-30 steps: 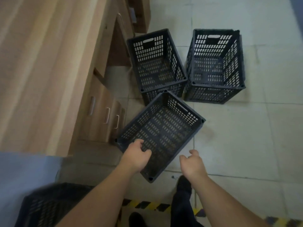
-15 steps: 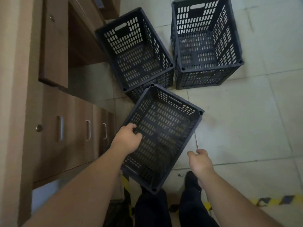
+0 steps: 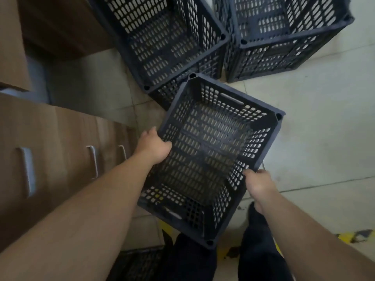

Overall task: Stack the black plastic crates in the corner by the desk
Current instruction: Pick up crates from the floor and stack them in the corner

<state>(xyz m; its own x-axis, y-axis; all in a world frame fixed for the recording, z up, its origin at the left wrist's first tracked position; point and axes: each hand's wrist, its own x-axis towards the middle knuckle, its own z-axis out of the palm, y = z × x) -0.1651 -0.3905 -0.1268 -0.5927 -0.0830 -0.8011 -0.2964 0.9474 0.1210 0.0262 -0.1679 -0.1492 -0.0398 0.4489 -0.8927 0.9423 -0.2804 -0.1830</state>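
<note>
A black slotted crate (image 3: pixel 215 157) is held above the tiled floor (image 3: pixel 316 138), turned at an angle to the floor lines, open side up, with nothing seen inside — only pale floor showing through the slots in its base. The left hand (image 3: pixel 153 146) is closed over the rim of its left long wall, fingers hooked inside, so the grip there is clenched on the crate. The right hand (image 3: pixel 258 184) is set against the rim of the right long wall with fingers curled round the edge.

Just beyond the far corner of the held crate, two more crates are stood on the floor side by side, corners touching: the left crate (image 3: pixel 162 39) next to the wooden counter (image 3: pixel 50 138), the right crate (image 3: pixel 284 35) beside it. Both are seen to hold nothing.

Part of a fourth crate (image 3: pixel 140 264) is visible at the bottom edge, beside dark trouser legs (image 3: pixel 257 252).
</note>
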